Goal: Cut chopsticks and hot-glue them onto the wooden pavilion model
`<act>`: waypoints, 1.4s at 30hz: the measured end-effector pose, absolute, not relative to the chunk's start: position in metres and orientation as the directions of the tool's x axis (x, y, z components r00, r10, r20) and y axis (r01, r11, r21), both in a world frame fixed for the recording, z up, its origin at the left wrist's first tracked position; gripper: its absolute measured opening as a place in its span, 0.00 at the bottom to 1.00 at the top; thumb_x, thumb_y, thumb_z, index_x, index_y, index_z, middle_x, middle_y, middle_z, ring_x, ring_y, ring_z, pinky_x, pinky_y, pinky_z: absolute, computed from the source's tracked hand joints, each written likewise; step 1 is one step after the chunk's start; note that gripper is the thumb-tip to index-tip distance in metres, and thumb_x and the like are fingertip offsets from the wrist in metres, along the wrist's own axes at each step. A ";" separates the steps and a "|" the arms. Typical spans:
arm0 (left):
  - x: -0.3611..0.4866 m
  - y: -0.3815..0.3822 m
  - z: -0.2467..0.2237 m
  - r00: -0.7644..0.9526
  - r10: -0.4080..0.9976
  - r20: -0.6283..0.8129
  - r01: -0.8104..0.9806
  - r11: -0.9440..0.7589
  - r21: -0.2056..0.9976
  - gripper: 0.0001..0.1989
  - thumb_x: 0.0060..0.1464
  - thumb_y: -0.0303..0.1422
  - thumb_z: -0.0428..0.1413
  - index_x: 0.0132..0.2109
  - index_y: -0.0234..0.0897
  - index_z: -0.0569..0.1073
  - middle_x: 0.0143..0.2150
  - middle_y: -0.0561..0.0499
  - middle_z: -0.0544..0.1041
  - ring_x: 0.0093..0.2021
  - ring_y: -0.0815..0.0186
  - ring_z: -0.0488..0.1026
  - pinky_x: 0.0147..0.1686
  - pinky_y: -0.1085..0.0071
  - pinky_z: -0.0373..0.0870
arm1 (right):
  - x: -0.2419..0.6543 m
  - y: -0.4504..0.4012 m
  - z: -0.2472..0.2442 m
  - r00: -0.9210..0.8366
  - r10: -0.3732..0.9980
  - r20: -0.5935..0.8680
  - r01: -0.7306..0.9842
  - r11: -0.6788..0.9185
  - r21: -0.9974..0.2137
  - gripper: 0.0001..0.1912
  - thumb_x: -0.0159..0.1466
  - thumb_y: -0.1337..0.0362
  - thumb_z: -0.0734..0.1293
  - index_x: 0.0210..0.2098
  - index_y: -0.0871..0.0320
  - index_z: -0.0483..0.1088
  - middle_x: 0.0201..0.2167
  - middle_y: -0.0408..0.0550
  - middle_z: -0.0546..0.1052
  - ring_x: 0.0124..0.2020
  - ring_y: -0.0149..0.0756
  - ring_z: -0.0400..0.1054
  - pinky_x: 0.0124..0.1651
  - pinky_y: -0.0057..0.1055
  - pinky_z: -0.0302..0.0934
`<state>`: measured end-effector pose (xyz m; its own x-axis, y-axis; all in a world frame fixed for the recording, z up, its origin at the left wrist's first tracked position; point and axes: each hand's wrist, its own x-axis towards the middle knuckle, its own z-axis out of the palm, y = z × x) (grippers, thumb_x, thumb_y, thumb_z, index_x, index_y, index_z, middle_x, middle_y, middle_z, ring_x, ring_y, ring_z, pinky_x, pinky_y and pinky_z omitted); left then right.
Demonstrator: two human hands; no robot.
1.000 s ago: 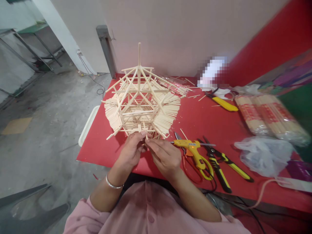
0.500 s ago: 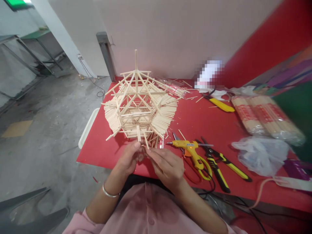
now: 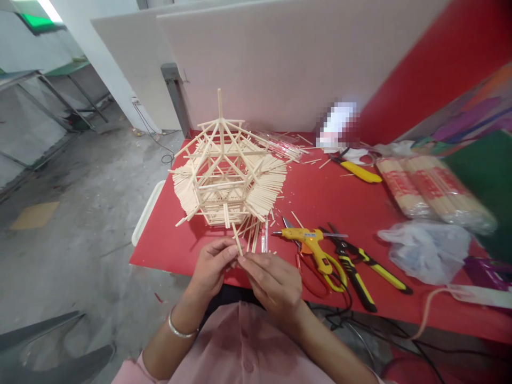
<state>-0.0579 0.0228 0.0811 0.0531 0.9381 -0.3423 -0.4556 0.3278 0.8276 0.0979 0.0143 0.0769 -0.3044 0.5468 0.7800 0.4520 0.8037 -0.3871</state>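
A thin wooden stick [image 3: 237,239] rises from between my two hands, close to the table's front edge. My right hand [image 3: 274,278] pinches its lower end with thumb and fingertips. My left hand [image 3: 214,266] has its fingers closed at the same stick, its thumb against the side. Just beyond the hands stands a tower-like model of wooden sticks [image 3: 222,186], with a pointed top and fanned rows of sticks at its sides. Several loose sticks [image 3: 253,234] lie beside its base, next to a clear wrapper [image 3: 264,237].
On the red table [image 3: 308,192], a yellow glue gun [image 3: 310,240] lies over scissors [image 3: 336,274], beside black-and-yellow cutters [image 3: 358,272]. Yellow-handled pliers [image 3: 360,172], packed stick bundles [image 3: 432,186] and a plastic bag [image 3: 430,248] are farther right. Cords [image 3: 348,314] hang at the front edge.
My hands have drawn slightly down, away from the model, and the held stick with them. The left fingers have moved off the model's front sticks. The view has shifted a little.
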 end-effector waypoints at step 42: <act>-0.044 0.044 0.046 -0.022 0.990 -0.139 0.941 0.067 0.332 0.09 0.55 0.33 0.52 0.34 0.37 0.77 0.34 0.46 0.79 0.35 0.61 0.74 0.30 0.70 0.57 | 0.268 -0.025 0.041 0.146 0.962 0.232 0.960 -0.081 -0.268 0.21 0.68 0.50 0.59 0.43 0.55 0.78 0.39 0.50 0.82 0.37 0.43 0.76 0.33 0.33 0.64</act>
